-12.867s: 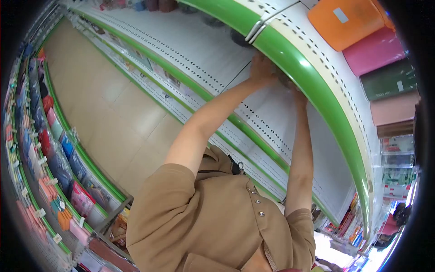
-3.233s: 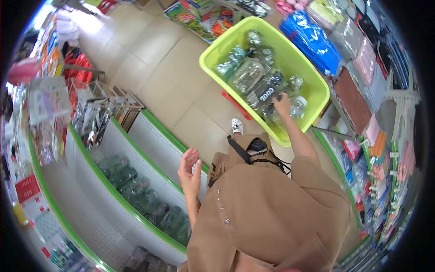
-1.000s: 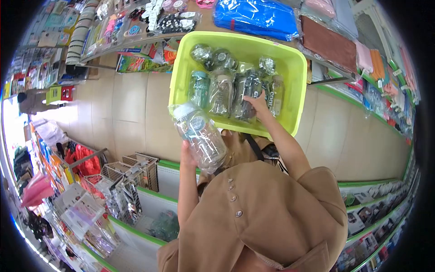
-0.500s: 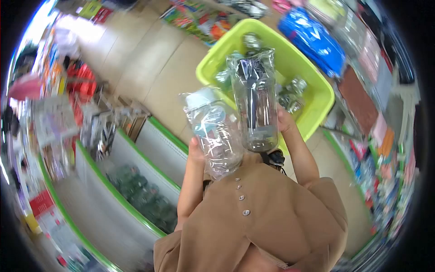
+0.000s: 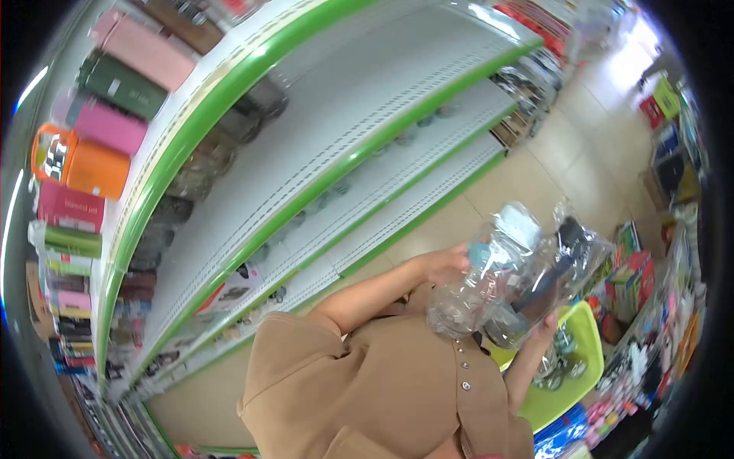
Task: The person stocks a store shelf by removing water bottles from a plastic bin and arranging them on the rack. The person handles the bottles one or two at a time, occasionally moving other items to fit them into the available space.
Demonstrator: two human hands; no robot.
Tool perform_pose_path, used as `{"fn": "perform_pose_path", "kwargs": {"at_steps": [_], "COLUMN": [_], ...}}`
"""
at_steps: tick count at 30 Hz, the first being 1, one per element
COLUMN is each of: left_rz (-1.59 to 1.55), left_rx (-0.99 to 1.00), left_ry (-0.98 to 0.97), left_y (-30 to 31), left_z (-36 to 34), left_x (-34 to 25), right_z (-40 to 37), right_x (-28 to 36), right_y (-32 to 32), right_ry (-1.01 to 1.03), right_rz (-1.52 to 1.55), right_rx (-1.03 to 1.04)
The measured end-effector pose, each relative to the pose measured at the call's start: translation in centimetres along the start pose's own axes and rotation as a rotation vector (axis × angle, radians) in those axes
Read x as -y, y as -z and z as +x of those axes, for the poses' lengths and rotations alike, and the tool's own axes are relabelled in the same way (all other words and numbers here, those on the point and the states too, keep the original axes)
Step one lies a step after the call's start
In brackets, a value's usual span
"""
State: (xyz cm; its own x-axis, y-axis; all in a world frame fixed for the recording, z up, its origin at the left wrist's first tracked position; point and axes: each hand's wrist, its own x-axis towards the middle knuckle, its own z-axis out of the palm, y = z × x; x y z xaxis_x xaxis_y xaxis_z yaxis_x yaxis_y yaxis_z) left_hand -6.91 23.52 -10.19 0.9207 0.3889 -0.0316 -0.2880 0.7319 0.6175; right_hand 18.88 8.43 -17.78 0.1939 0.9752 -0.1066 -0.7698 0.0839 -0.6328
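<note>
My left hand (image 5: 445, 265) grips a clear bottle (image 5: 483, 284) with a pale cap, wrapped in crinkled plastic. Beside it, my right hand (image 5: 544, 327) holds a dark bottle (image 5: 552, 274) from below, also in a plastic wrapper. The two bottles touch, held in front of my chest. A yellow-green basket (image 5: 575, 376) with more wrapped bottles sits on the floor below my right hand. White perforated shelves with green edges (image 5: 359, 153) face me on the left, with a row of dark wrapped bottles (image 5: 229, 130) under the top shelf.
Coloured boxes in pink, orange and green (image 5: 92, 145) lie on top of the shelving. Small goods sit on the lower shelves. Tiled aisle floor (image 5: 566, 176) runs to the right, with packed display racks (image 5: 673, 153) along it.
The view has swung from the basket round to the shelves. Both hands still hold their bottles, now lower and tilted, at the right of the view.
</note>
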Motion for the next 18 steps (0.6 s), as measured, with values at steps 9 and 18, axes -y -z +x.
{"fn": "perform_pose_path", "kwargs": {"at_steps": [9, 18], "left_rz": [-0.015, 0.183], "left_rx": [-0.22, -0.597], "left_ry": [-0.455, -0.808], "left_y": [6.3, 7.2], "left_z": [-15.3, -24.1], "left_x": [-7.6, -8.8], "right_z": [14.2, 23.4], "right_x": [-8.5, -14.3], "right_y": [-20.8, -34.3], "right_ry": [-0.166, -0.028], "right_rz": [-0.255, -0.468], "right_rx": [0.471, 0.69]}}
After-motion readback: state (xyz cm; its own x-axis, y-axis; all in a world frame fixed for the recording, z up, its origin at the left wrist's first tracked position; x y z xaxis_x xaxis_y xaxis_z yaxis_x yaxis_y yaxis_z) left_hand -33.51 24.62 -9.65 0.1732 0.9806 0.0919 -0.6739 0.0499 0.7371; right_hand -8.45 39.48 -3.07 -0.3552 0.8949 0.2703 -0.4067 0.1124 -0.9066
